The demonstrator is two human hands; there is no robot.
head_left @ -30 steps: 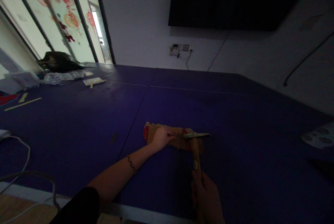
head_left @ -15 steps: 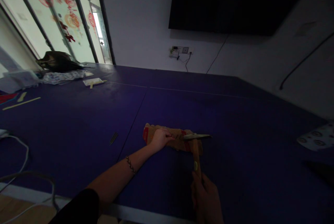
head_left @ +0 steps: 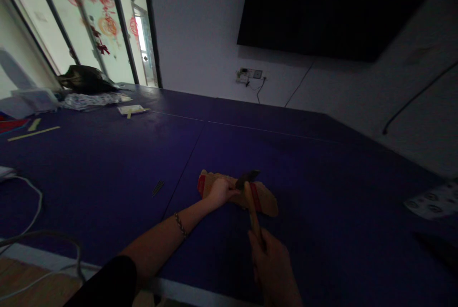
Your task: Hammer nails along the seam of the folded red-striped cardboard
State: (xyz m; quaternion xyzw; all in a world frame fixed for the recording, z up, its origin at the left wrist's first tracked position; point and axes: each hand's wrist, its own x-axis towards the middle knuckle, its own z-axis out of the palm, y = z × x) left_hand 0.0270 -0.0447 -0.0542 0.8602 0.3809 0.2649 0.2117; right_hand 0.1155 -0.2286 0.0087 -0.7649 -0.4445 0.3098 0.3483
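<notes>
My right hand (head_left: 272,259) is wrapped around the wooden handle of a hammer (head_left: 253,211). The dark hammer head lies over the middle of a brown cardboard piece (head_left: 266,201) with red bands, close to my left fingertips. My left hand (head_left: 222,192) rests on the cardboard with thumb and fingers pinched on what looks like a thin nail, mostly hidden by the fingers and hammer head. Farther left, several thin dark nails (head_left: 158,187) lie together on the purple table (head_left: 143,154).
A white tray (head_left: 130,109) with yellowish strips sits at the back left, near a dark bag (head_left: 86,79) and a clear plastic box (head_left: 34,101). White cables (head_left: 37,202) run along the left edge. A patterned item (head_left: 432,199) lies far right.
The hammer has swung left from the cardboard's right part to near my left fingertips. My right hand has shifted left and up; my left hand keeps its place on the cardboard.
</notes>
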